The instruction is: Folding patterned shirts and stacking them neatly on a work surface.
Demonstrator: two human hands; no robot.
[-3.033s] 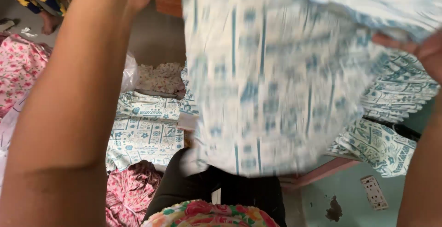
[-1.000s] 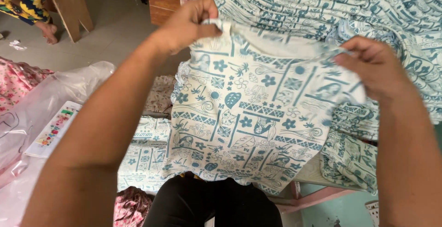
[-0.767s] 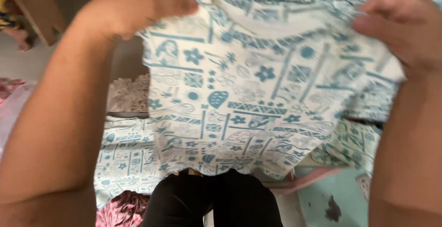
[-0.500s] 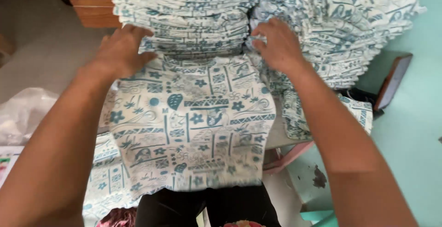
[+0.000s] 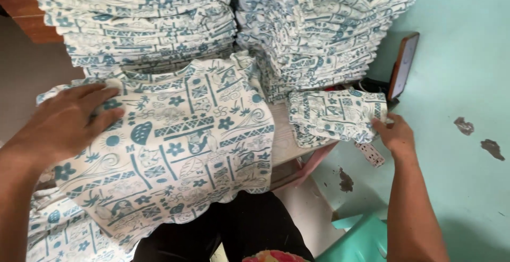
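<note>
Laying-out step: printed garment (image 5: 180, 150) spread flat on table (image 5: 281, 145), hanging over the front edge. Left hand (image 5: 66, 124) open, palm pressing its left side. Right hand (image 5: 394, 133) reaches to a small folded piece (image 5: 334, 114), fingertips touching; grip unclear. Next move likely needs firm hold there.

One head-worn camera looks steeply down, close over stacked printed garments (image 5: 159, 23).
</note>
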